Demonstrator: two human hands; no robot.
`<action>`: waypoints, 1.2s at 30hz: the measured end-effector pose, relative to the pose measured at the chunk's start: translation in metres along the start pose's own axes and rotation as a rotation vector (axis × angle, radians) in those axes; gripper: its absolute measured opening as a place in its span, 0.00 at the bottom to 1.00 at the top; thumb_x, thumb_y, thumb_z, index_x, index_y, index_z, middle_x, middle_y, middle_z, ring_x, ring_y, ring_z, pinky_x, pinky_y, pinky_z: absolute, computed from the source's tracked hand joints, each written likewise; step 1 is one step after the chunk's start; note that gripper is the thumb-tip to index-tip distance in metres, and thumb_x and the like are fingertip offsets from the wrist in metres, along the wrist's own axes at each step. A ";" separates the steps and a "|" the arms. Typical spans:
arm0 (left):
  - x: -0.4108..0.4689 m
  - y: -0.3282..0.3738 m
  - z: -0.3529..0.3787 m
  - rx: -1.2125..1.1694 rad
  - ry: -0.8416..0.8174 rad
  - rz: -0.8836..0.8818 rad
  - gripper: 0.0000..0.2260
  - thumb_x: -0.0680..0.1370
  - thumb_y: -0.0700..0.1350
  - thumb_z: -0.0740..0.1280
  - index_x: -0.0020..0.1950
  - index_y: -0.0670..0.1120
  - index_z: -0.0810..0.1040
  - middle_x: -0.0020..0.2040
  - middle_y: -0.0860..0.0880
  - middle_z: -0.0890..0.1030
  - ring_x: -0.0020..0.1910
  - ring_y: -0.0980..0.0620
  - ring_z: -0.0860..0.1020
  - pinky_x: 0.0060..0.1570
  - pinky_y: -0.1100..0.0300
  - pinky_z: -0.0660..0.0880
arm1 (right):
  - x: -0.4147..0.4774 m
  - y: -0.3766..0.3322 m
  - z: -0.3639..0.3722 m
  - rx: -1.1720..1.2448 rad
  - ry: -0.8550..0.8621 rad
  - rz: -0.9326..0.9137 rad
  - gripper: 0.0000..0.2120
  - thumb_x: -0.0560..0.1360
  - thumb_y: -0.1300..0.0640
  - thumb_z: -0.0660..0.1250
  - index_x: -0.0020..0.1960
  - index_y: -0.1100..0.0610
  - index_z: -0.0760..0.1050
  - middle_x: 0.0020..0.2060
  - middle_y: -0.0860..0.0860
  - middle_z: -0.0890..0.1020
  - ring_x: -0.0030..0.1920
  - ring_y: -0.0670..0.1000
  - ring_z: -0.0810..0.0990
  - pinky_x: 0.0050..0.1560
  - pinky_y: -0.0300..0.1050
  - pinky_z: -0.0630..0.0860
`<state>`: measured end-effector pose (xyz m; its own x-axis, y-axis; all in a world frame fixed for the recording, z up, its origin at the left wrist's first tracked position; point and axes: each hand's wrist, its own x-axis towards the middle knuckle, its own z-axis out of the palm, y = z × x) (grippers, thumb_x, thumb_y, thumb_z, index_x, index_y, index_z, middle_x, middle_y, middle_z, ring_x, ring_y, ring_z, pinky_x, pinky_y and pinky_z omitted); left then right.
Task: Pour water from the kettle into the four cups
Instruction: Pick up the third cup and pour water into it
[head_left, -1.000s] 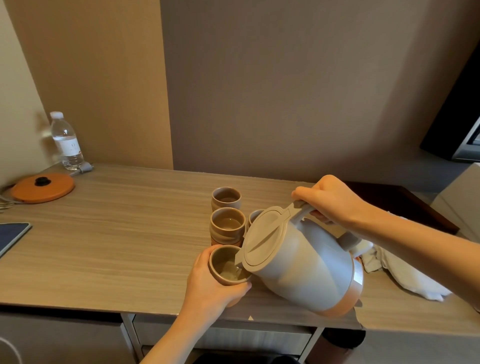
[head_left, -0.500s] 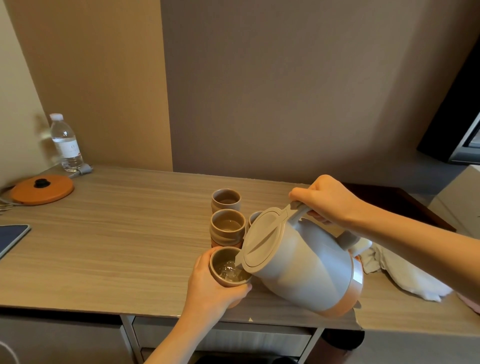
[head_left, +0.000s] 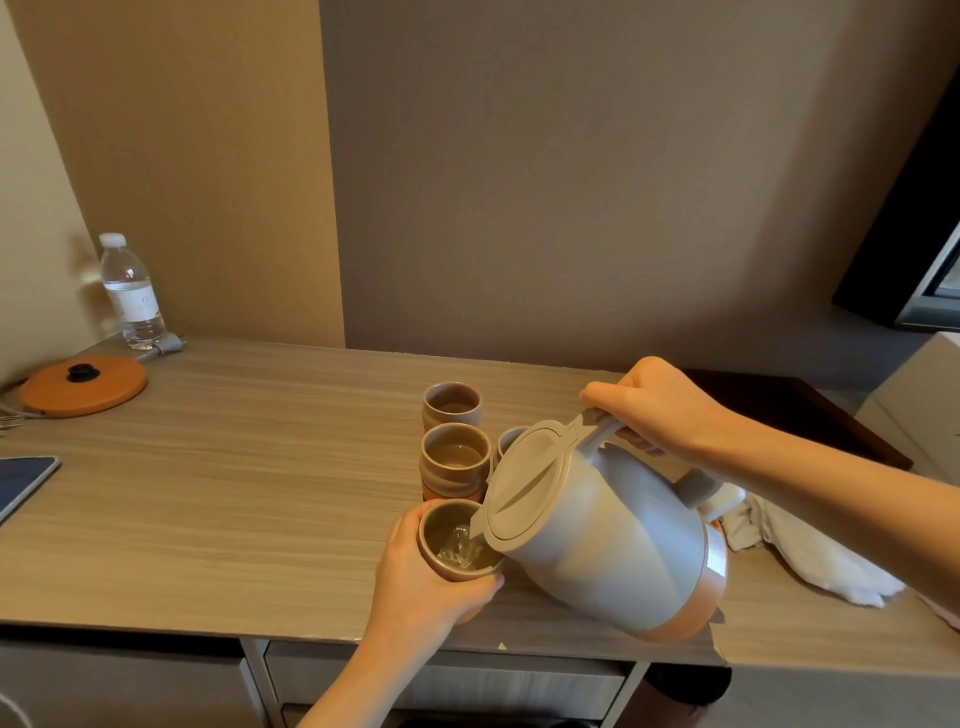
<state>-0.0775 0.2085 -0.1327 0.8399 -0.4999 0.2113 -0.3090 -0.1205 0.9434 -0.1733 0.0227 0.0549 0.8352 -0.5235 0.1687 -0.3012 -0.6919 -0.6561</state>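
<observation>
Right grip (head_left: 660, 405) clamped around the handle (head_left: 597, 434) of the grey kettle (head_left: 597, 540), fingers curled under it, thumb side on top. Kettle is tilted toward the left edge, lid closed, spout over the nearest cup (head_left: 444, 522), its orange base lifted toward the right. Left grip (head_left: 421, 582) wrapped around that cup's side, thumb along the left wall, fingertips at the near side; cup sits close to the front edge of the tabletop (head_left: 208, 493), about mid-width. Clear water shows inside it, right under the spout. Second cup (head_left: 456, 457) just behind, touching or nearly so, can't tell; third cup (head_left: 452, 405) behind that, toward the back edge. Fourth cup (head_left: 506, 441) mostly hidden behind the kettle lid. White cloth (head_left: 810, 551) bunched near the right edge, behind the kettle base. Far left corner: water bottle (head_left: 130, 291) upright, orange round disc (head_left: 83, 387) in front of it. Dark flat device (head_left: 23, 483) at the left edge.
</observation>
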 end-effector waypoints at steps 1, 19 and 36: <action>0.000 0.000 0.000 0.000 -0.001 -0.003 0.36 0.53 0.50 0.84 0.56 0.60 0.73 0.54 0.59 0.78 0.55 0.59 0.76 0.53 0.59 0.77 | 0.000 0.000 0.000 0.002 0.005 0.002 0.22 0.72 0.54 0.65 0.21 0.60 0.68 0.16 0.50 0.66 0.17 0.45 0.61 0.26 0.40 0.64; 0.000 0.003 -0.002 -0.013 -0.004 -0.014 0.36 0.52 0.49 0.84 0.56 0.58 0.74 0.54 0.58 0.80 0.55 0.57 0.77 0.54 0.56 0.77 | -0.005 0.000 -0.001 0.039 0.007 0.026 0.22 0.71 0.56 0.65 0.21 0.60 0.66 0.14 0.48 0.65 0.16 0.45 0.61 0.24 0.37 0.64; 0.002 0.032 -0.011 -0.038 -0.015 -0.052 0.36 0.56 0.42 0.85 0.58 0.56 0.72 0.52 0.59 0.79 0.54 0.58 0.76 0.51 0.62 0.74 | -0.025 0.030 -0.009 0.427 0.157 0.145 0.23 0.72 0.57 0.65 0.20 0.58 0.66 0.16 0.50 0.64 0.18 0.47 0.60 0.22 0.38 0.61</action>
<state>-0.0810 0.2127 -0.0989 0.8477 -0.5064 0.1583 -0.2480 -0.1145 0.9620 -0.2079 0.0104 0.0378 0.7088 -0.6912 0.1409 -0.1656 -0.3572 -0.9192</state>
